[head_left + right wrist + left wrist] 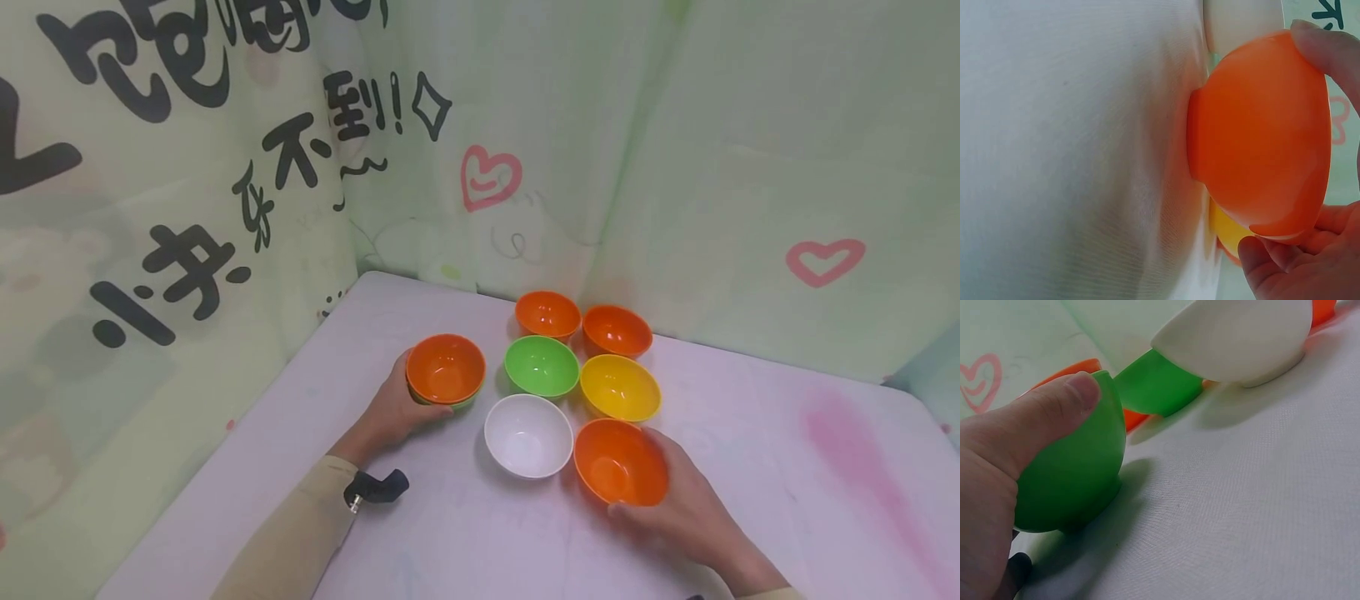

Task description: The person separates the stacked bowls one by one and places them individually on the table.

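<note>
My left hand grips a green bowl with an orange bowl nested inside it. The thumb lies against the green bowl's outer side near the rim. At the front right, my right hand holds another orange bowl by its side, thumb near the rim and fingers around the far side. Its base is at or just above the cloth; I cannot tell which. Directly left of it stands a white bowl.
Behind the white bowl sit a green bowl and a yellow bowl. Two orange bowls, one left and one right, stand at the back. A pale cloth covers the table; printed curtains hang behind and left.
</note>
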### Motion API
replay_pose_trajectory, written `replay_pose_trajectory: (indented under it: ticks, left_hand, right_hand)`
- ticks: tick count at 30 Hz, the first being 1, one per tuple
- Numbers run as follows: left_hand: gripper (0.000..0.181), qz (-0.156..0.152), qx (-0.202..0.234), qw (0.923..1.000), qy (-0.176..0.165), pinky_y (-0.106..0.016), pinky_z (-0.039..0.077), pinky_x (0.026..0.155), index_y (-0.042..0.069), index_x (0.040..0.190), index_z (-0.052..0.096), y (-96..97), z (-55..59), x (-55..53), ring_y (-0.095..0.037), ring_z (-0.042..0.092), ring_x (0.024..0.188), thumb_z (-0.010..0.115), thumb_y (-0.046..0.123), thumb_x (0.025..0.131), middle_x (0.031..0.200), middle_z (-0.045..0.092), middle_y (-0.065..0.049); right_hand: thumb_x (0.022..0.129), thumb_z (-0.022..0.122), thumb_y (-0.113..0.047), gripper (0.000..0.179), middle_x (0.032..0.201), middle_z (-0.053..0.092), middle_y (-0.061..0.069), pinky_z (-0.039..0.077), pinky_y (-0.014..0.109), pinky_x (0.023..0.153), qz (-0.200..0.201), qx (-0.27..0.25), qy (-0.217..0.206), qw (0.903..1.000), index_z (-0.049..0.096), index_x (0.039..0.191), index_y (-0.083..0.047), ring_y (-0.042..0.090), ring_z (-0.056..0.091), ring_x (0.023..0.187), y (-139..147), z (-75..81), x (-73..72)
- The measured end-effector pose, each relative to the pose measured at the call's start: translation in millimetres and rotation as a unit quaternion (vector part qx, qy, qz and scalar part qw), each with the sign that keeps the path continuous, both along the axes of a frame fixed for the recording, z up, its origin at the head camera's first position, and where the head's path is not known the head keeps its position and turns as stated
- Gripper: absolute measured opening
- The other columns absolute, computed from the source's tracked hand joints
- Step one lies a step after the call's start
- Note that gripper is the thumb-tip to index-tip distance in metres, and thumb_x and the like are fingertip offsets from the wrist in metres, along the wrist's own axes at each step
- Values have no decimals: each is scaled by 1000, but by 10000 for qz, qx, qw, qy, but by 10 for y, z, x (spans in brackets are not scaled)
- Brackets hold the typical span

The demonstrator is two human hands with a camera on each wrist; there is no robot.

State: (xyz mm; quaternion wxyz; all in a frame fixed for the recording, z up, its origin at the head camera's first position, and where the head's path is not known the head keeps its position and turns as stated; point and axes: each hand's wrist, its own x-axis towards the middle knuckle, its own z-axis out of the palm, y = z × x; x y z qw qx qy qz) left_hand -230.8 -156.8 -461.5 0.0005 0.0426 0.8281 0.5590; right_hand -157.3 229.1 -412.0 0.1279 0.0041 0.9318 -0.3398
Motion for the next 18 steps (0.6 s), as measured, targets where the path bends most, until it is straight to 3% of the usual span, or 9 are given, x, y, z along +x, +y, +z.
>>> replay_pose_trajectory:
  ticks: [18]
  left_hand:
    - [111,-15,-60,10000,-44,-50,37,111,13,156,20,-4,-5,11,-28,40,136,92,29,72,152,39,-7]
  right_hand:
    - [60,89,-59,129,147,39,18,51,53,96,79,-103,57,9999,20,156,-9,33,48,123,-5,-57,4]
